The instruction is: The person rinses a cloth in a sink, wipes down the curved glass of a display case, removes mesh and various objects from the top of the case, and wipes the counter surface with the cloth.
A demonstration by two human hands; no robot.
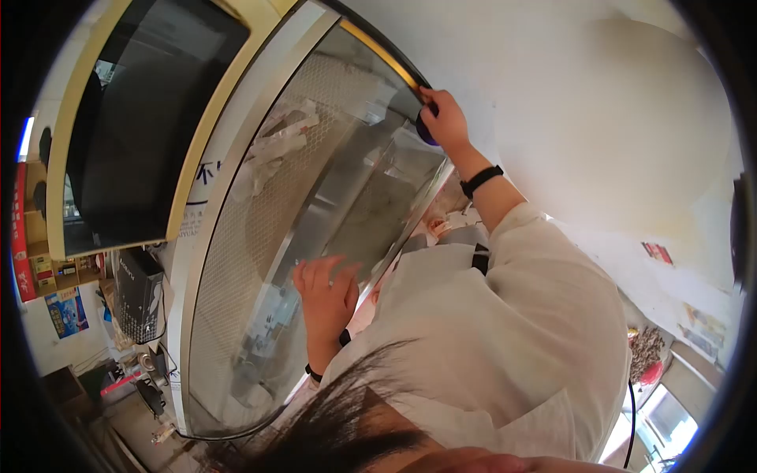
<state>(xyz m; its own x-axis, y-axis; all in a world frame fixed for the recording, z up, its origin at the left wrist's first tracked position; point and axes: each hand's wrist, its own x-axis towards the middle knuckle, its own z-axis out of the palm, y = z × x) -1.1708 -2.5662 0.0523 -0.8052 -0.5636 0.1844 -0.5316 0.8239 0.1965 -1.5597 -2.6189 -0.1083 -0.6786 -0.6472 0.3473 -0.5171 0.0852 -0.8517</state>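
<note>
My right hand (448,120) is at the upper end of a glass display case (260,181). Its fingers close around a dark round object with a purple sheen (427,126), pressed against the case's edge; its kind is unclear. From there a yellow-gold strip (378,49) runs along the glass edge. My left hand (327,296), slightly blurred, is in front of the glass with its fingers spread and nothing in them. Whether it touches the pane I cannot tell. Through the glass show a honeycomb-patterned surface, crumpled pale wrapping (280,142) and metal trays.
A yellow-framed appliance with a dark window (150,118) adjoins the case on the left. Below it are a black patterned box (138,292) and cluttered shelves. A white wall (591,118) stands close to my right arm. A dark cable (631,426) hangs at the lower right.
</note>
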